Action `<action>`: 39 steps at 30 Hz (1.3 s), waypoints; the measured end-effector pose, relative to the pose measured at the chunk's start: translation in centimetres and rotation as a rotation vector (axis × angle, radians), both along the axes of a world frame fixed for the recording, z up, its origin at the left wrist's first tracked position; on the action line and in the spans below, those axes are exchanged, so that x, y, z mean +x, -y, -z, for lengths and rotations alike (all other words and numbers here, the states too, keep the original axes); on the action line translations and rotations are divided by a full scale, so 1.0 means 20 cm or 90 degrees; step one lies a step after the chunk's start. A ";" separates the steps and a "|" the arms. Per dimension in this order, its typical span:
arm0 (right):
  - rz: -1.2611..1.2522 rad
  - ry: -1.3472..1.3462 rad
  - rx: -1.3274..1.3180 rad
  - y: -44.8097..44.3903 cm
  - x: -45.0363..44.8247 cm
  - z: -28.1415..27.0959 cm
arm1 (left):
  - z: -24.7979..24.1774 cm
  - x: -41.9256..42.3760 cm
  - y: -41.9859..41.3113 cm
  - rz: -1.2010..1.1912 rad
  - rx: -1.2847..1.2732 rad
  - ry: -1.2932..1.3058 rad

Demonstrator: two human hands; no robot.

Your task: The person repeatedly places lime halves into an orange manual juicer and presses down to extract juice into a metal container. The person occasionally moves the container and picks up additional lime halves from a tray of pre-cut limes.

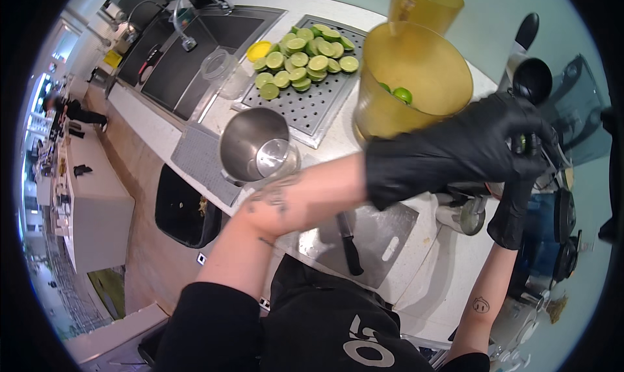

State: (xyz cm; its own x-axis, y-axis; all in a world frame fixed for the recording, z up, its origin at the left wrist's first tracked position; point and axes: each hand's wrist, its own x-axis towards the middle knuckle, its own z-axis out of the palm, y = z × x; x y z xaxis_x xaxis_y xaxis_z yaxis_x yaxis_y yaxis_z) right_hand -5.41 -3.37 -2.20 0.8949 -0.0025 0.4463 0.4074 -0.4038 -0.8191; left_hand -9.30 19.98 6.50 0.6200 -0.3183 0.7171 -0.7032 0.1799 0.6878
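Note:
My left hand point(453, 145), in a black glove, reaches across to the right; its fingers curl around a small green item point(523, 143), perhaps a lime piece, largely hidden. Against those fingers is my right hand point(513, 203), also black-gloved, its fingers mostly covered. Left of them, a large translucent yellow bucket point(375, 111) contains whole limes point(402, 95). Many halved limes point(299, 59) are heaped on a perforated metal tray point(312, 111). Below my left forearm, a black-handled knife point(352, 255) lies on a metal board point(390, 235) with a handle slot.
A steel container point(253, 128) stands by a grey mat point(202, 160). Double sinks point(187, 74) and a clear plastic container point(219, 74) are at upper left. A black bin point(178, 206) is beside the counter. A metal cup point(468, 216) stands near my right wrist. A person point(78, 111) stands far left.

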 end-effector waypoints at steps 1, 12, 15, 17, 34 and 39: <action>-0.022 0.052 -0.006 -0.13 0.01 -0.09 | -0.05 -0.04 -0.20 -0.004 0.000 0.050; -0.046 0.169 -0.168 -0.77 -0.19 -0.46 | 0.96 0.00 -2.00 -0.524 0.630 -0.082; -0.010 0.061 -0.159 -0.63 -0.38 -0.41 | 1.11 0.05 -1.99 -0.504 0.710 -0.140; 0.019 0.001 -0.128 -0.61 -0.53 -0.40 | 1.18 0.08 -1.97 -0.515 0.730 -0.193; -0.252 -0.182 0.289 -1.01 -0.69 -0.27 | 0.27 -0.09 -1.54 -0.178 0.227 -0.259; -0.403 -0.357 0.485 -0.97 -0.64 -0.36 | -0.12 -0.31 -0.77 -0.056 0.418 0.051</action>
